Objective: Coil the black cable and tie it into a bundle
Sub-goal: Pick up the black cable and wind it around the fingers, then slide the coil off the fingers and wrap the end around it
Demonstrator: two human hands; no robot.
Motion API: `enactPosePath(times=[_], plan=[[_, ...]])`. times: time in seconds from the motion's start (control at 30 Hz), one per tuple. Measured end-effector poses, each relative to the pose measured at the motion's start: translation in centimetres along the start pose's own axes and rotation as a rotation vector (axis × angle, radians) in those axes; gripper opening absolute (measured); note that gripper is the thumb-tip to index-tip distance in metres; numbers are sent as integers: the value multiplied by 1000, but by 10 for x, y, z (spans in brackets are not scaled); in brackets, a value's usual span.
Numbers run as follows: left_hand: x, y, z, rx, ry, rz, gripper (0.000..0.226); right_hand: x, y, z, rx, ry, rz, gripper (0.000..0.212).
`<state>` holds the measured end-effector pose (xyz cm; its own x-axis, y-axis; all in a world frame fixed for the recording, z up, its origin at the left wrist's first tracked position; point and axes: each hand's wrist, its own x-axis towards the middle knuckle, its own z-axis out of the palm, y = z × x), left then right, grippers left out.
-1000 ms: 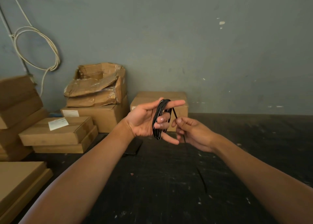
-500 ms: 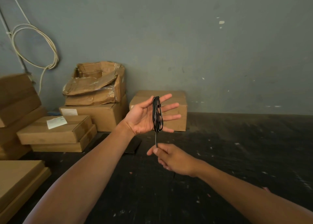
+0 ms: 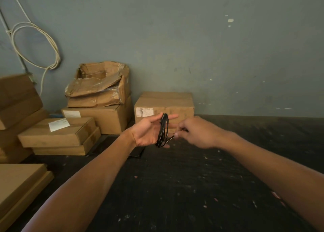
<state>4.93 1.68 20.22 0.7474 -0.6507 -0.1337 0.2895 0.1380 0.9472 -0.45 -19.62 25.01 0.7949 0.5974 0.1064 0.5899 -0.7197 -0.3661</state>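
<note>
Grey-blue wall (image 3: 192,47) fills the upper half of the head view, scuffed and flecked with pale spots, and a dark, paint-speckled counter (image 3: 175,188) runs up to its foot. On the left a white cable (image 3: 56,56) hangs in a loose loop against the wall. Below it stand cardboard boxes: a crumpled open box (image 3: 98,84) on top of a closed one, flat cartons (image 3: 57,132) stacked in front of them, and a single sealed box (image 3: 164,103) with a white label set against the wall. Both bare forearms reach forward over the counter. The left hand (image 3: 147,132) is held palm up and to the right, fingers spread, and the black cable (image 3: 163,130) is wound in several turns around those fingers, forming a narrow upright coil above the counter. The right hand (image 3: 198,132) is just to the right of the coil, knuckles toward the camera, its thumb and fingertips pinching the cable's free end, which runs as a short taut strand from the coil's lower part to that pinch.
</note>
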Motion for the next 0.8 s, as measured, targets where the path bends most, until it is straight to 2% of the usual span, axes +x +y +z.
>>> enactPosePath(times=[0.17, 0.3, 0.4, 0.53, 0.8], plan=[[0, -3, 17, 171, -118, -164, 52, 15, 1, -33, -226, 124, -35, 12], [-5, -2, 24, 182, -211, -197, 56, 19, 13, -44, -182, 125, -82, 9], [-9, 1, 27, 137, -282, -171, 54, 17, 22, -42, 14, 107, -129, 6], [-10, 4, 32, 84, -312, -87, 48, 10, 31, -28, 405, 130, -105, 5], [-3, 0, 40, -121, -256, 54, 48, 5, 26, 31, 1135, 417, -5, 18]])
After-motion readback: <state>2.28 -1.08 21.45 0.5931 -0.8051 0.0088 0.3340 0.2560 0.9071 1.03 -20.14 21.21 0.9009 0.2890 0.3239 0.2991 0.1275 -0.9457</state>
